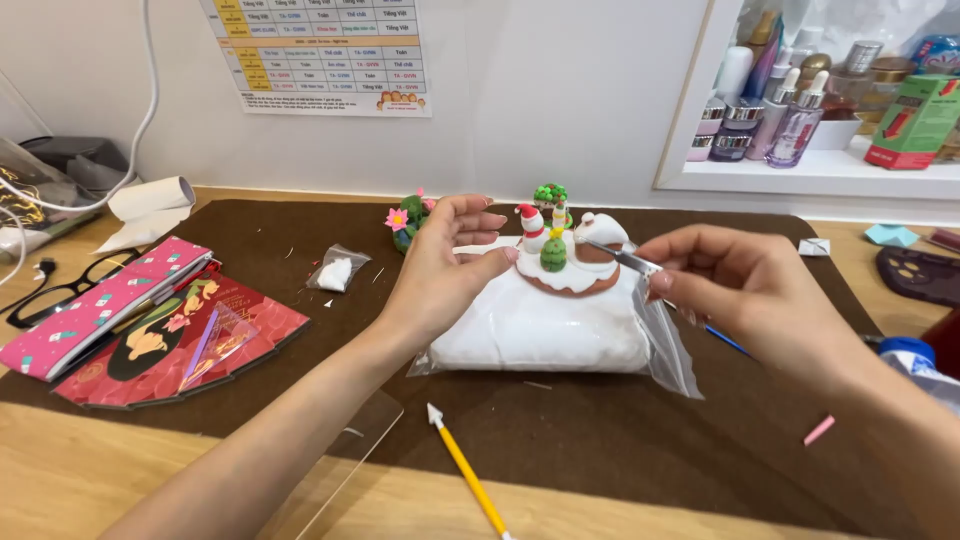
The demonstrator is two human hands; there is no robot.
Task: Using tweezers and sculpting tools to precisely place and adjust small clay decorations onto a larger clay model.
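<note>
A small clay scene (565, 262) with a brown round base, white snow, a green tree and a red-hatted figure rests on a clear bag of white clay (545, 330). My left hand (450, 262) touches the left edge of the scene with its fingertips. My right hand (745, 290) pinches a thin metal tool (625, 257), whose tip touches the white piece on the scene's right side.
A dark brown mat (600, 440) covers the wooden desk. A yellow pointed stick (468, 470) lies in front. A pink pencil case (95, 305) and red packet (190, 340) lie left, beside black glasses (55, 290). Small clay flowers (405, 218) stand behind. Bottles fill a shelf (800, 110).
</note>
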